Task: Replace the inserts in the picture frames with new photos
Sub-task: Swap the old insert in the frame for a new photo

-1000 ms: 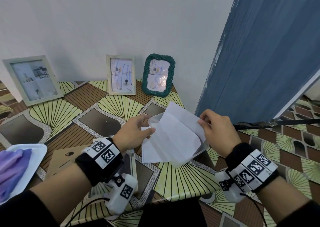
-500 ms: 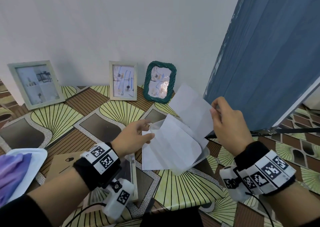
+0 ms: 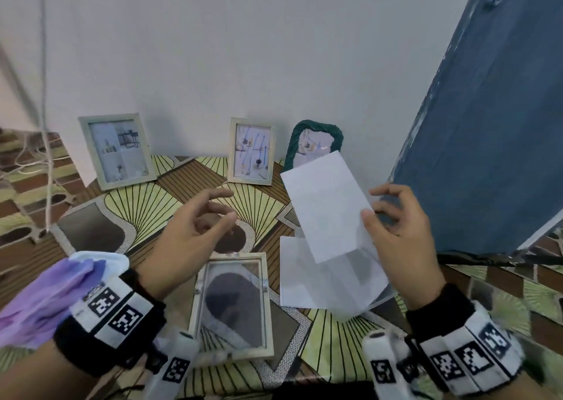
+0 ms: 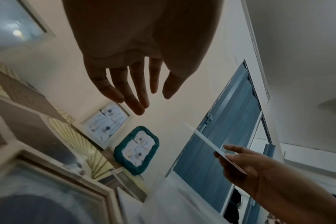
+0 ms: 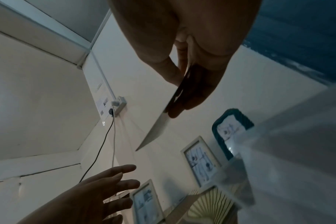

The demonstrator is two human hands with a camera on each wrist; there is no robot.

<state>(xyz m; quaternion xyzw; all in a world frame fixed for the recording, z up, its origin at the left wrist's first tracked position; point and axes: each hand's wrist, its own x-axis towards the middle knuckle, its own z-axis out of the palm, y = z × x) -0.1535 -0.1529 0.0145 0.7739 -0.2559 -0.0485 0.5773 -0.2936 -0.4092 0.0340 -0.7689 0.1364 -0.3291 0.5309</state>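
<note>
My right hand (image 3: 370,215) pinches a white photo sheet (image 3: 327,204) by its right edge and holds it up above the table, blank side toward me. The right wrist view shows the photo sheet (image 5: 157,128) edge-on between thumb and fingers. My left hand (image 3: 225,206) hovers open and holds nothing, fingers spread (image 4: 133,97). Below it an empty light wooden frame (image 3: 233,305) lies flat on the table. A clear sleeve with white sheets (image 3: 323,280) lies to its right. Against the wall stand a grey frame (image 3: 117,149), a cream frame (image 3: 251,151) and a green frame (image 3: 316,134).
A purple cloth (image 3: 42,296) on a white tray sits at the table's left front. A blue door (image 3: 487,125) stands close on the right. Cords (image 3: 45,125) hang at far left. The patterned tablecloth (image 3: 137,204) covers the table.
My right hand has drawn one sheet out of the sleeve and raised it. My left hand let go of the sleeve, which now lies on the table, and moved left with fingers spread.
</note>
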